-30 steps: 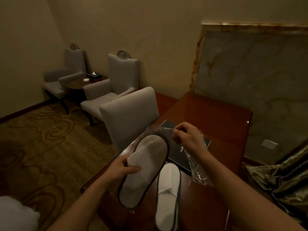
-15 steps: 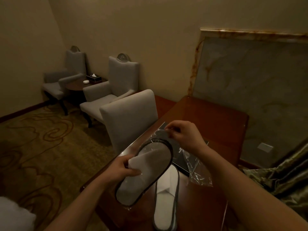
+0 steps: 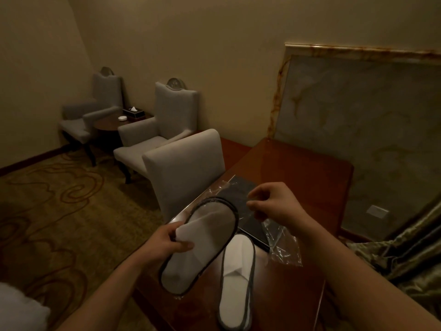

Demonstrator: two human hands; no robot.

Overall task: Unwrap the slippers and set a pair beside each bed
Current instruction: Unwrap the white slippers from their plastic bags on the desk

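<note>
Above the edge of the wooden tabletop [image 3: 298, 168]: a dark-trimmed white slipper [image 3: 202, 244], gripped at its side by the left hand [image 3: 164, 242], thumb curled over the top. Right hand [image 3: 274, 204] just beyond the slipper's far end, fingertips pinching the clear wrapper [image 3: 222, 187]. Second slipper [image 3: 236, 283] flat on the tabletop below. Likely hazards: thin film tearing or slipping from the pinch; the freed slipper dropping to the carpet [image 3: 59, 211].
</note>
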